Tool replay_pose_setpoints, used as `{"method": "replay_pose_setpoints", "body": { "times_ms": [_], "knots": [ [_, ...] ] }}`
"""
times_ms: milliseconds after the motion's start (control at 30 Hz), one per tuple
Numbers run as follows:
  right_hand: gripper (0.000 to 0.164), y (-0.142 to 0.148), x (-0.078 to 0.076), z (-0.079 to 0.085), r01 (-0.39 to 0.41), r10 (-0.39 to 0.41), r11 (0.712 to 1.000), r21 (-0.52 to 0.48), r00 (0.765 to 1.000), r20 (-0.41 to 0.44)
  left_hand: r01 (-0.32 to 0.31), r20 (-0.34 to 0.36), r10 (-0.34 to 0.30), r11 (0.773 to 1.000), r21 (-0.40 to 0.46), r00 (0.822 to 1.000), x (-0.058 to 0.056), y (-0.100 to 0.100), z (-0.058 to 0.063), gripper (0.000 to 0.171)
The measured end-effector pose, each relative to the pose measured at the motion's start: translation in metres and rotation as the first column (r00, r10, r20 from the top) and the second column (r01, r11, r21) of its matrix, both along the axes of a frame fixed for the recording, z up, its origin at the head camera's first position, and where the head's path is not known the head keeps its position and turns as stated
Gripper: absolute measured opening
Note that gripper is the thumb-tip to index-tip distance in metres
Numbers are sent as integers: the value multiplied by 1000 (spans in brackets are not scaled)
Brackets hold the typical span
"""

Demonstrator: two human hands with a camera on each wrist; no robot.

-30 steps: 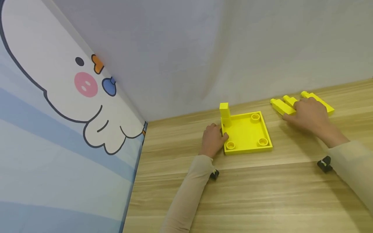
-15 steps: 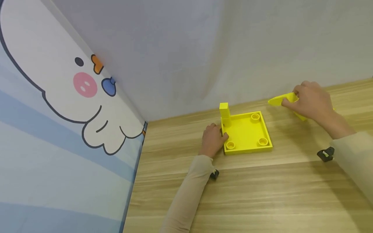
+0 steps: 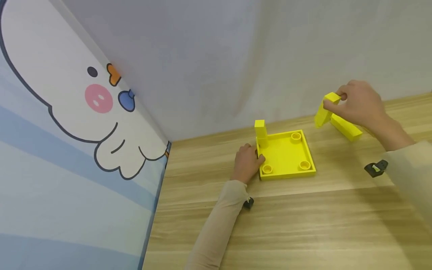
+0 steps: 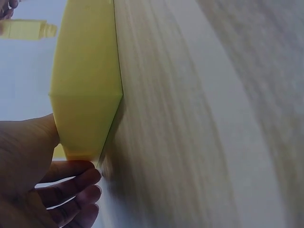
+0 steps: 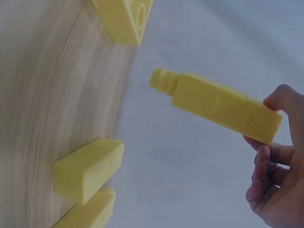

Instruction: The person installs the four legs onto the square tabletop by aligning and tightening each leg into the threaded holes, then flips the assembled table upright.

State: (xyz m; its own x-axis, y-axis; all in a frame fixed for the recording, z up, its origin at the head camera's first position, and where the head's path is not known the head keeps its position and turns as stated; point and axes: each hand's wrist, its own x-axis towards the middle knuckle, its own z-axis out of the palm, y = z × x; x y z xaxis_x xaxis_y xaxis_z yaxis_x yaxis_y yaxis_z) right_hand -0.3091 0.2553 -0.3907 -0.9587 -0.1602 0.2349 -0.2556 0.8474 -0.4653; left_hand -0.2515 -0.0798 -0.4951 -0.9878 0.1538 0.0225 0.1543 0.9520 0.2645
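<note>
A square yellow tray-like base [image 3: 282, 154] lies on the table, with a raised rim and round sockets in its corners. One square yellow leg [image 3: 260, 130] stands upright at its back left corner. My left hand [image 3: 245, 164] grips the base's left side, thumb over the rim; the left wrist view shows fingers curled at its edge. Above the table at right, my right hand [image 3: 362, 104] pinches a yellow leg [image 5: 223, 108] by its plain end, ridged round tip pointing away. That leg bears the mark "120". Two similar legs lie below, one being a near leg [image 5: 88, 171].
The wooden table [image 3: 303, 225] meets a pale cloth wall [image 3: 209, 75] just behind the base and the lying legs. On the left stands a panel [image 3: 74, 123] with a cartoon figure.
My right hand has picked one leg up from the row of three, lifted it, and turned it so its ridged tip points downward. The left hand and the base have stayed put.
</note>
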Motion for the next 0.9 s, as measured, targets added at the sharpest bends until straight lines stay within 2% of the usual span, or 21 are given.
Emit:
{"method": "replay_pose_setpoints", "body": {
  "times_ms": [433, 667, 800, 900],
  "knots": [
    [49, -37, -7, 9, -119, 120, 992, 43, 992, -40, -11, 1, 11, 1000, 13, 1000, 3, 1, 0, 27],
    [35, -53, -7, 5, -182, 191, 978, 106, 978, -87, -11, 5, 10, 1000, 27, 1000, 3, 1, -2, 27],
    [35, -58, -8, 2, -203, 214, 970, 136, 974, -69, -15, 7, 14, 1000, 18, 1000, 3, 1, -4, 28],
    [38, -59, -10, 1, -211, 217, 966, 151, 976, -20, -15, 0, 15, 1000, 7, 1000, 2, 1, -5, 28]
  ]
}}
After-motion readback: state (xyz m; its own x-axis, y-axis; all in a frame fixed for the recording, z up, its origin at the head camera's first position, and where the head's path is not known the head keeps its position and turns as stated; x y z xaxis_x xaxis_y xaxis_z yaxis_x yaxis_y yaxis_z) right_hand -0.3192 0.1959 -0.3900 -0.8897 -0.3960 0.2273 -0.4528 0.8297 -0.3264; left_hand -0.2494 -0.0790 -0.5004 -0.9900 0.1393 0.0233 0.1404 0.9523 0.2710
